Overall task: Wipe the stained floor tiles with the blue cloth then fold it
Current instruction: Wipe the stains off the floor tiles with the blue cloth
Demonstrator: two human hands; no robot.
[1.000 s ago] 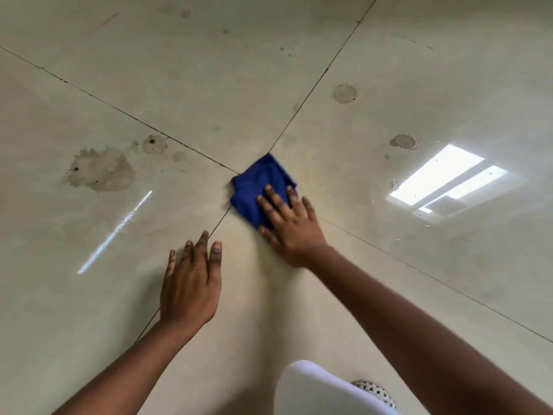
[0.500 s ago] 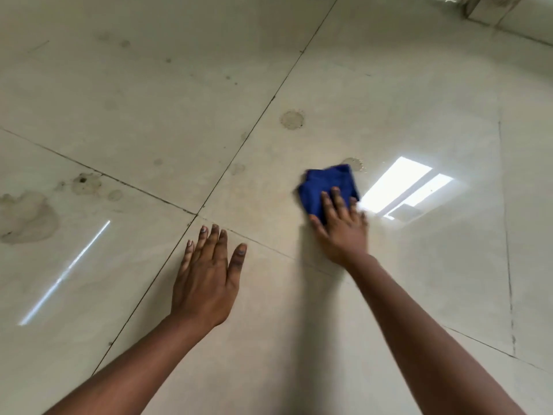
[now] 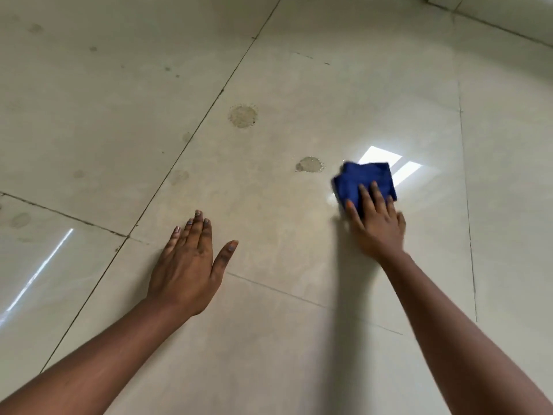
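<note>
A bunched blue cloth [image 3: 366, 178] lies on the glossy cream floor tiles [image 3: 299, 235]. My right hand [image 3: 378, 224] presses flat on the cloth's near edge, fingers spread over it. A brownish round stain [image 3: 309, 165] sits just left of the cloth, apart from it. A larger round stain [image 3: 243, 116] lies farther away on the same tile. My left hand [image 3: 191, 262] rests palm down on the floor to the left, fingers apart, holding nothing.
Dark grout lines [image 3: 191, 133] cross the floor. Faint stains [image 3: 20, 220] mark the tiles at the left. A bright light reflection [image 3: 398, 169] shines beside the cloth. A wall base [image 3: 508, 16] runs along the top right corner.
My right hand has slid the blue cloth to the right, from the grout crossing past the round stain to the light reflection. My left hand has shifted forward on the floor.
</note>
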